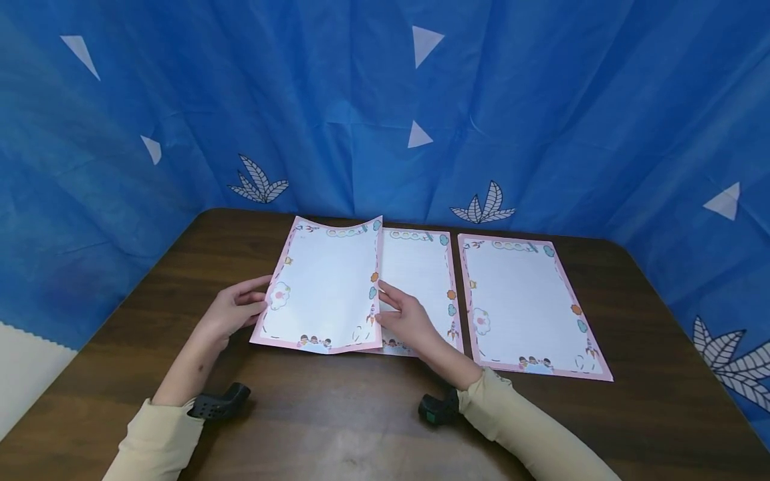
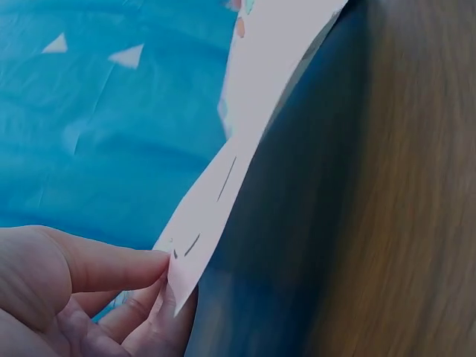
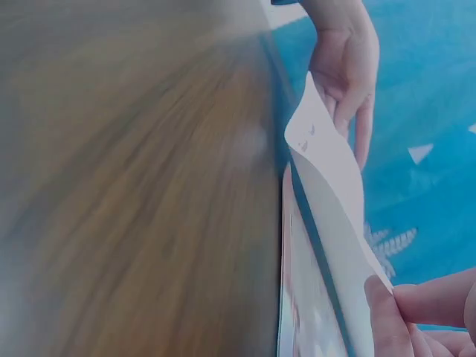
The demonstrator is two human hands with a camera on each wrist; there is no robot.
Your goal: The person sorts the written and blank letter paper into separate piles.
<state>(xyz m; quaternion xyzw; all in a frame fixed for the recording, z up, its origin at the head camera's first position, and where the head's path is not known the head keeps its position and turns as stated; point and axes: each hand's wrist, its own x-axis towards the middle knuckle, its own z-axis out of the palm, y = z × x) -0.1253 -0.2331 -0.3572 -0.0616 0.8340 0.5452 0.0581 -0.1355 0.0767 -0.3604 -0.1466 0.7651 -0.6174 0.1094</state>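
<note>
A sheet of paper [image 1: 325,287] with a pink cartoon border is held by its two side edges and bows between the hands. My left hand [image 1: 234,310] pinches its left edge between thumb and fingers; the left wrist view shows the thumb on the printed face of the paper [image 2: 201,230]. At the opposite edge my right hand [image 1: 406,317] pinches the sheet, thumb and fingertips meeting at the rim in the right wrist view. Raised over the table, the sheet overlaps a second, matching bordered page [image 1: 421,280] lying behind the right hand.
To the right lies a stack of matching bordered sheets [image 1: 529,307], edges slightly offset. Everything rests on a dark brown wooden table [image 1: 337,427]. A blue curtain [image 1: 361,100] with white triangles and leaf prints hangs behind its far edge.
</note>
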